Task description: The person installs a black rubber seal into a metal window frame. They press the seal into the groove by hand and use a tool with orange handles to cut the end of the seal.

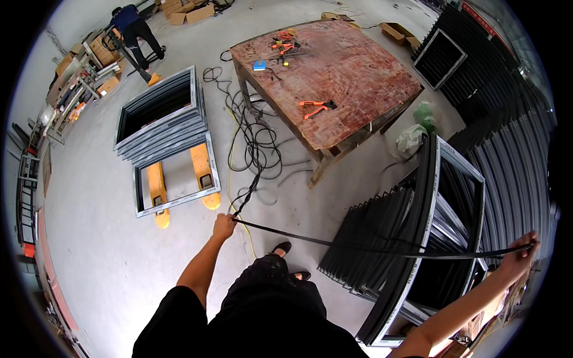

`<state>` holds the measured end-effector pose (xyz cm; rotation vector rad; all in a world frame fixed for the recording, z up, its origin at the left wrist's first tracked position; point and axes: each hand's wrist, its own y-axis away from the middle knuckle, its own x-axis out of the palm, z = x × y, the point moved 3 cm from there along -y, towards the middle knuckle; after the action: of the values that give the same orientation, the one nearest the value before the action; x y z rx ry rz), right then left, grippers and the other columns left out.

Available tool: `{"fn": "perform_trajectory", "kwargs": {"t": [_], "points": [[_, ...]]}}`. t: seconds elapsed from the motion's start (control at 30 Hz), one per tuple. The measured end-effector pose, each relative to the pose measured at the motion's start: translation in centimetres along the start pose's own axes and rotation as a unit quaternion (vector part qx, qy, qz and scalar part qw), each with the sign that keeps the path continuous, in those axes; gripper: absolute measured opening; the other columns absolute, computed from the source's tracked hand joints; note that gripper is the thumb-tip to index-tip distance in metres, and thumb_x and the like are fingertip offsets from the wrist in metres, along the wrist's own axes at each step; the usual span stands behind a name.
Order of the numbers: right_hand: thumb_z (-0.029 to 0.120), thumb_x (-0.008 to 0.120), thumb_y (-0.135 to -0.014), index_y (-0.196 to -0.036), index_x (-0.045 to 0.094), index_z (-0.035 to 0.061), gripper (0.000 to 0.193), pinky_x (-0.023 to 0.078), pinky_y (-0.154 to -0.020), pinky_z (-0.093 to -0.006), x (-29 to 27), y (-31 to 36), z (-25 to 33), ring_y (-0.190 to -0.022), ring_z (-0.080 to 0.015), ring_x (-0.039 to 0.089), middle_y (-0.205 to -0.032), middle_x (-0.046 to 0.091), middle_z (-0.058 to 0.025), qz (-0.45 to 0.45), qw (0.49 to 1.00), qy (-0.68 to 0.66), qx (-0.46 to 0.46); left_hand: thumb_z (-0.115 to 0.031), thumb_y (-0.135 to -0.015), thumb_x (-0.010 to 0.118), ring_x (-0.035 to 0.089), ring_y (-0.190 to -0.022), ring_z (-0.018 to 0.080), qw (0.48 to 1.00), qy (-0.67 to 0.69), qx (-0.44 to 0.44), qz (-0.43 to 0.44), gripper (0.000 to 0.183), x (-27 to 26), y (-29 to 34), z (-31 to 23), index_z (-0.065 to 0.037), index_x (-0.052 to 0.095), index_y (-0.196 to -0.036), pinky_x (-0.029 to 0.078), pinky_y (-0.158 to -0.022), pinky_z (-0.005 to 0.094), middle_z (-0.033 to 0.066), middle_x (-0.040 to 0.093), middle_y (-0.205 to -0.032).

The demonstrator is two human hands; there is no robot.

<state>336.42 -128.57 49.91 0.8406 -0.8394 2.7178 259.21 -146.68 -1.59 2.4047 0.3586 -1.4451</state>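
A long black sealing strip (310, 240) is stretched across in front of me, sagging slightly. At its left end my left hand (224, 227) is closed around it. A twisted bunch of the strip (254, 173) runs from that hand up to a loose tangle on the floor. Far out to the right, my right hand (520, 258) grips the other end with curled fingers. Beneath the right part of the strip stand grey-and-black rectangular frames (431, 197), leaning upright in a row.
A worn reddish worktable (358, 77) stands ahead, with orange-handled pliers (317, 108) and other tools on it. To the left, stacked frames (164, 113) rest on yellow pallet-jack forks (203, 170). Another person (134, 33) bends over near cardboard boxes at the far left.
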Motion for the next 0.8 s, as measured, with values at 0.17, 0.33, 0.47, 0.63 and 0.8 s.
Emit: {"fn": "perform_trajectory", "kwargs": {"t": [0.17, 0.33, 0.47, 0.63, 0.8], "points": [[0.027, 0.047, -0.097, -0.092, 0.055, 0.0048, 0.024, 0.041, -0.040, -0.0129, 10.9, 12.2, -14.5, -0.055, -0.0085, 0.055, -0.078, 0.059, -0.0064, -0.108, 0.981, 0.087, 0.135, -0.027, -0.090, 0.048, 0.058, -0.057, 0.0233, 0.774, 0.533, -0.318, -0.125, 0.031, -5.1, -7.2, 4.7, -0.002, 0.059, -0.076, 0.048, -0.049, 0.0362, 0.0113, 0.057, -0.063], [0.036, 0.047, -0.095, -0.088, 0.056, 0.0068, 0.031, 0.043, -0.050, -0.0215, 15.3, 18.6, -20.8, -0.064, -0.0154, 0.064, -0.079, 0.064, -0.0086, -0.094, 0.952, 0.065, 0.283, -0.029, -0.093, 0.044, 0.052, -0.052, 0.0185, 0.809, 0.137, 0.027, -0.572, 0.038, -47.9, -8.7, -17.1, -0.003, 0.060, -0.070, 0.040, -0.050, 0.0324, 0.0082, 0.058, -0.060], [0.037, 0.047, -0.095, -0.086, 0.056, 0.0080, 0.031, 0.042, -0.054, -0.0224, 16.6, 22.6, -21.5, -0.063, -0.0153, 0.059, -0.079, 0.061, -0.0066, -0.101, 0.951, 0.040, 0.288, -0.029, -0.093, 0.043, 0.059, -0.067, 0.0279, 0.532, 0.192, 0.384, -0.730, 0.036, -58.8, 3.4, -28.1, 0.003, 0.060, -0.090, 0.045, -0.064, 0.0361, 0.0137, 0.065, -0.081], [0.038, 0.046, -0.095, -0.083, 0.056, 0.0078, 0.034, 0.043, -0.055, -0.0227, 13.5, 29.4, -24.7, -0.064, -0.0148, 0.059, -0.080, 0.060, -0.0054, -0.136, 0.896, 0.048, 0.419, -0.030, -0.090, 0.045, 0.062, -0.080, 0.0327, 0.890, 0.033, 0.262, -0.373, 0.036, -29.1, 1.1, -21.3, 0.001, 0.062, -0.093, 0.048, -0.074, 0.0400, 0.0163, 0.066, -0.090], [0.012, 0.048, -0.088, -0.069, 0.055, 0.0007, 0.023, 0.045, -0.062, -0.0267, 7.2, 37.0, -28.1, -0.064, -0.0196, 0.056, -0.071, 0.059, -0.0116, -0.121, 0.868, 0.094, 0.472, -0.032, -0.086, 0.049, 0.062, -0.088, 0.0329, 0.843, -0.066, 0.284, 0.452, 0.033, 10.7, 18.1, -15.5, -0.003, 0.064, -0.092, 0.047, -0.077, 0.0424, 0.0167, 0.065, -0.092]]}}
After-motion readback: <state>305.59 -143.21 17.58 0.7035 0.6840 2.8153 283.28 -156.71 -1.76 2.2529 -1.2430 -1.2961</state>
